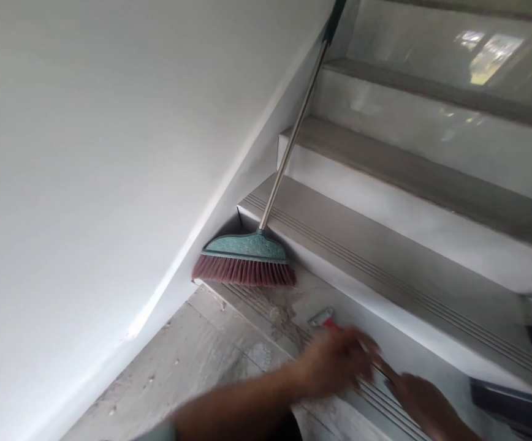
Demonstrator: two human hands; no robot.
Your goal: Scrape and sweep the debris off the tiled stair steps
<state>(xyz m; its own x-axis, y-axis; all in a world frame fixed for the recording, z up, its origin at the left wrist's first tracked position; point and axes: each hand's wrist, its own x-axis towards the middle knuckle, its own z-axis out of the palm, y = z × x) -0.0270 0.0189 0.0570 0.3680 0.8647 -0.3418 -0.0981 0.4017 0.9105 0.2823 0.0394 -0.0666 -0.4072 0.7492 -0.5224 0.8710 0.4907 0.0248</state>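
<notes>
Left hand [339,361] fingers over scraper [323,318].

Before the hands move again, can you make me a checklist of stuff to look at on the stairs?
1. Left hand on the red-handled tool: ok, it covers the handle, though blur hides the grip itself.
2. Right hand free of the tool: cannot tell, too blurred.
3. Tool's metal end lying on the step: ok, it rests on the dusty tread.
4. Broom out of the hands' way: ok, it leans in the corner by the wall, apart from both hands.
5. Step clean: not ok, pale dust and smears show near the tool.
</notes>
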